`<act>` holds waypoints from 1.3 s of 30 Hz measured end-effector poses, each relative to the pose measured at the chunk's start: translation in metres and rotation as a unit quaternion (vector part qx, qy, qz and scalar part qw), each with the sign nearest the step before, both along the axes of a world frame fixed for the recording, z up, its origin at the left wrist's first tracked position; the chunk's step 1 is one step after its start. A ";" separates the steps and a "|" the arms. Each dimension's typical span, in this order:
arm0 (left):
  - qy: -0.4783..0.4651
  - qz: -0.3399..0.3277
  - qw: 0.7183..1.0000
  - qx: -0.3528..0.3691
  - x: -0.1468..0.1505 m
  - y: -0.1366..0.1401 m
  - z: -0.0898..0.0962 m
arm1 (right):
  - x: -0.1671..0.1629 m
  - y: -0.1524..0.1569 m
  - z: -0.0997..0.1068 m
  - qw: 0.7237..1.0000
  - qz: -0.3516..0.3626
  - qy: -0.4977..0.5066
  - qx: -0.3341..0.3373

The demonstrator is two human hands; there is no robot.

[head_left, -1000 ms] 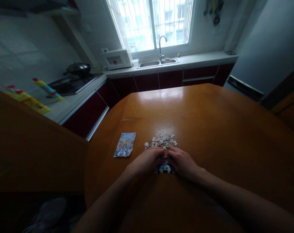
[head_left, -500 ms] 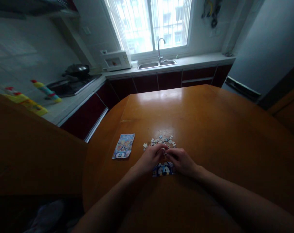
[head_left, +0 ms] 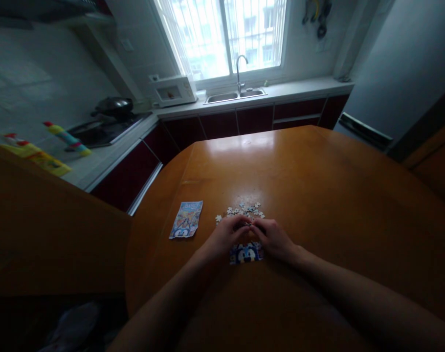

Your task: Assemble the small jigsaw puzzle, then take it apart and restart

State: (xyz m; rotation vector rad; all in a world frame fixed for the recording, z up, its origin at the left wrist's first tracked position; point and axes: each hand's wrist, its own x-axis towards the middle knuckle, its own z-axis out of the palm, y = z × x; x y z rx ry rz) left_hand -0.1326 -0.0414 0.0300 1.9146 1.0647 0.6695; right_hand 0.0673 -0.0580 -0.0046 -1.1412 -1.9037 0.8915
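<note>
Joined puzzle strip (head_left: pixel 246 254) flat on desk (head_left: pixel 299 186), nearest the wearer: blue cartoon face, dark nose. Just beyond, left hand (head_left: pixel 228 233) and right hand (head_left: pixel 277 238), fingers (head_left: pixel 241 219) meeting at the tips; whether they pinch anything is unclear. Hands partly cover loose pale pieces (head_left: pixel 240 211). Printed sheet (head_left: pixel 186 220) leftward; sink (head_left: pixel 222 98) far back.

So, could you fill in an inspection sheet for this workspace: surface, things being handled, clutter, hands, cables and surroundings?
Surface: brown wooden table, shiny near the far edge.
Things: loose puzzle pieces in a heap; joined puzzle section nearer the person; printed sheet to their left.
Clutter: yellow bottles on the left counter.
Hands: left hand and right hand, fingertips close together; anything held is too small to tell.
Cables: nothing seen.
Surroundings: microwave, sink and window beyond the table; dark pan on the stove at left.
</note>
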 end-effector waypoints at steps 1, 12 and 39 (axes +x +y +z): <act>0.013 0.012 1.000 0.004 0.000 0.000 0.000 | 0.000 0.000 0.000 1.000 0.004 -0.004 0.003; 0.021 0.079 0.991 0.110 -0.007 0.007 -0.007 | -0.002 0.002 -0.002 0.997 -0.051 0.060 0.004; 0.352 -0.080 0.932 0.023 -0.010 -0.030 0.030 | -0.003 -0.003 -0.006 0.996 0.018 -0.019 0.090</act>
